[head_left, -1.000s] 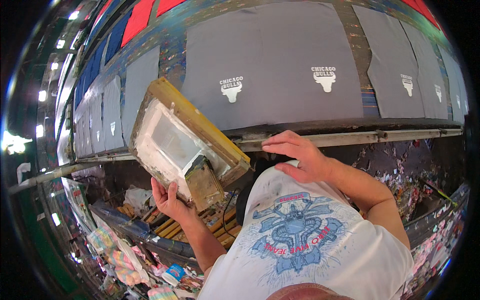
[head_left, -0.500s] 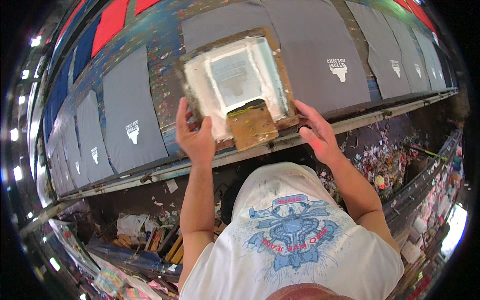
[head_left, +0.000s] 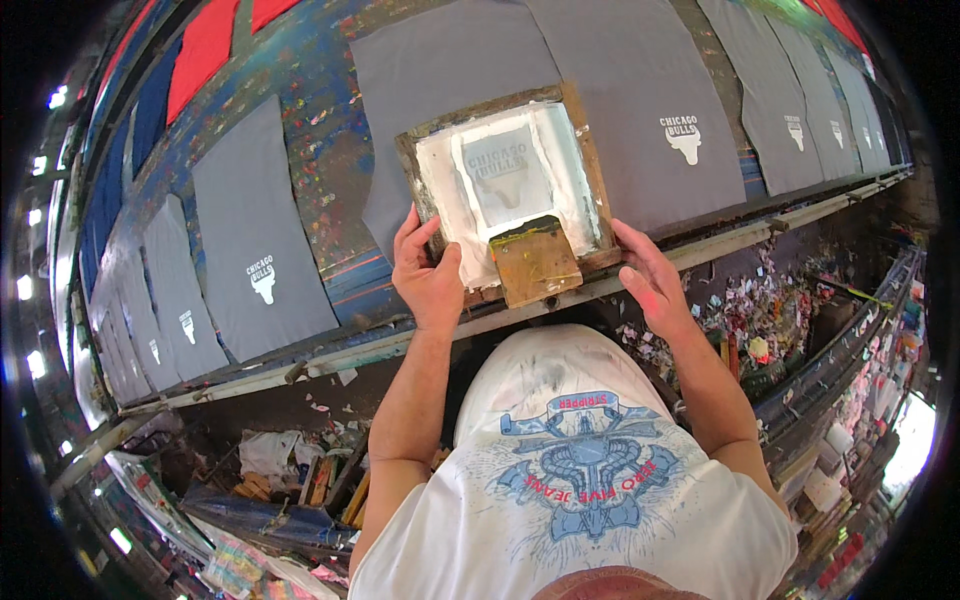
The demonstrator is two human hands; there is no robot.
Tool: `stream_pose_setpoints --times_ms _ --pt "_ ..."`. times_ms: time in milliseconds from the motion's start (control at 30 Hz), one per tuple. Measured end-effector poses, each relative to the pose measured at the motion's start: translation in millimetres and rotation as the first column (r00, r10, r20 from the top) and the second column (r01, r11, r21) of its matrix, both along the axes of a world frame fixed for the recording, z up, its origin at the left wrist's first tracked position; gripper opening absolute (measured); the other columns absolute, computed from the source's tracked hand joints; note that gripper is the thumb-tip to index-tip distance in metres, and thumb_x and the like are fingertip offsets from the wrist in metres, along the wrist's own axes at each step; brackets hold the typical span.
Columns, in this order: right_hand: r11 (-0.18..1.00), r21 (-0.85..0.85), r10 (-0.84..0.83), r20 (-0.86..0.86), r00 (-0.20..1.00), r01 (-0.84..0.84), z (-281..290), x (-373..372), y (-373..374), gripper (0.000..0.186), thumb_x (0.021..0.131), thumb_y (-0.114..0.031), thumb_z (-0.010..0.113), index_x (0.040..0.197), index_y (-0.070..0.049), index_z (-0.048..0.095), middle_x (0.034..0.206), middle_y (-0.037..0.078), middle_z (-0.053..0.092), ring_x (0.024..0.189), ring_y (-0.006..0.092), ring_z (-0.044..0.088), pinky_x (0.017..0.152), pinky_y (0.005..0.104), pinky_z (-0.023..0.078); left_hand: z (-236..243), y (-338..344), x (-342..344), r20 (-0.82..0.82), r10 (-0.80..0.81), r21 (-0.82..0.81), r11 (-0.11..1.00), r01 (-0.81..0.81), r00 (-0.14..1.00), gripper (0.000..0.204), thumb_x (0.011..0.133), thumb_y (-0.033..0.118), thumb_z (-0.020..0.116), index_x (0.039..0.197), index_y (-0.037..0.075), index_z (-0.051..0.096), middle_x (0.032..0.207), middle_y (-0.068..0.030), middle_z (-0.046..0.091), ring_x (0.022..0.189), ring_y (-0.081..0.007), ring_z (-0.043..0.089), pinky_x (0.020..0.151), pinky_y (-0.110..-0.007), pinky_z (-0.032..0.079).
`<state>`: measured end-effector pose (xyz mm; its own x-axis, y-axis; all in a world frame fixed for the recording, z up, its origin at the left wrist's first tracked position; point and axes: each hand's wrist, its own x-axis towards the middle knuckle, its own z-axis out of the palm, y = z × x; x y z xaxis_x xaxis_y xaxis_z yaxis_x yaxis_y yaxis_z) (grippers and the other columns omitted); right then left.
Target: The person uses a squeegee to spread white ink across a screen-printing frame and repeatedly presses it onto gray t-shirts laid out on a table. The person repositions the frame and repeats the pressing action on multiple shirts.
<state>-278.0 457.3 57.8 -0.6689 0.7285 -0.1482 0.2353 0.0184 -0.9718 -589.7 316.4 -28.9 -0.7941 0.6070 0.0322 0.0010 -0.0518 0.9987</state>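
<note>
A wooden screen-printing frame point(head_left: 592, 155), its mesh edged with white ink, is over a grey fabric piece point(head_left: 430, 75). A dark design shows through the mesh. Propped in the frame's near end is a squeegee point(head_left: 537, 265) with a wooden handle, its dark blade end inside and its handle jutting over the near edge. My left hand point(head_left: 430, 275) grips the frame's left side near the lower corner, fingers at the outer edge. At the lower right corner, my right hand point(head_left: 655, 280) holds the other side with its fingertips. Whether the frame rests fully on the fabric, I cannot tell.
Several grey fabric pieces point(head_left: 255, 200) with white prints lie along the long, paint-speckled table point(head_left: 330, 170). Red pieces point(head_left: 203, 58) lie on its far side. A metal rail point(head_left: 720, 243) runs along the near edge. Scraps point(head_left: 757, 320) litter the floor below.
Both hands have carried the frame, with the squeegee in it, to the right and slightly nearer me. It now sits further over the grey fabric piece.
</note>
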Motion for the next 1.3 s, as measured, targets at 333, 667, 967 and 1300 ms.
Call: stream_pose_setpoints --times_ms 333,667,967,1300 --pt "0.997 -0.075 -0.001 0.015 1.0 0.002 0 0 7 0.07 0.113 -0.024 0.067 0.174 0.004 0.045 0.168 0.015 0.057 0.151 0.024 0.056 0.129 0.0417 0.041 -5 5 7 0.061 -0.004 0.083 0.997 -0.001 0.998 0.043 0.093 -0.019 0.077 0.132 -0.002 0.075 0.175 -0.0257 0.051 0.151 -0.0271 0.063 0.12 -0.039 0.055" --pt "0.603 0.723 0.104 0.348 0.932 -0.337 34 -31 -3 0.058 0.093 -0.014 0.087 0.148 -0.008 0.071 0.162 0.018 0.062 0.147 0.0395 0.061 0.123 0.0515 0.05 -7 6 8 0.067 -0.021 0.061 0.998 0.017 0.998 0.039 0.093 -0.018 0.077 0.13 -0.003 0.075 0.176 -0.0278 0.05 0.152 -0.0283 0.062 0.122 -0.039 0.053" --pt "0.381 0.782 0.249 0.428 0.869 -0.494 34 -79 -2 0.043 0.093 -0.011 0.071 0.134 -0.008 0.078 0.138 0.014 0.073 0.133 0.0359 0.068 0.112 0.0513 0.057 4 10 7 0.064 -0.013 -0.029 0.999 0.015 0.998 0.056 0.093 -0.018 0.076 0.147 -0.005 0.067 0.169 -0.0262 0.057 0.148 -0.0275 0.065 0.122 -0.038 0.054" --pt "0.546 0.711 0.242 0.374 0.896 -0.444 42 -107 14 0.043 0.09 0.002 0.071 0.131 -0.004 0.078 0.126 0.012 0.077 0.12 0.0351 0.071 0.107 0.0486 0.059 8 13 9 0.158 0.012 -0.042 0.999 -0.005 0.987 0.077 0.093 -0.017 0.076 0.166 -0.009 0.053 0.16 -0.021 0.066 0.144 -0.0252 0.068 0.123 -0.038 0.054"
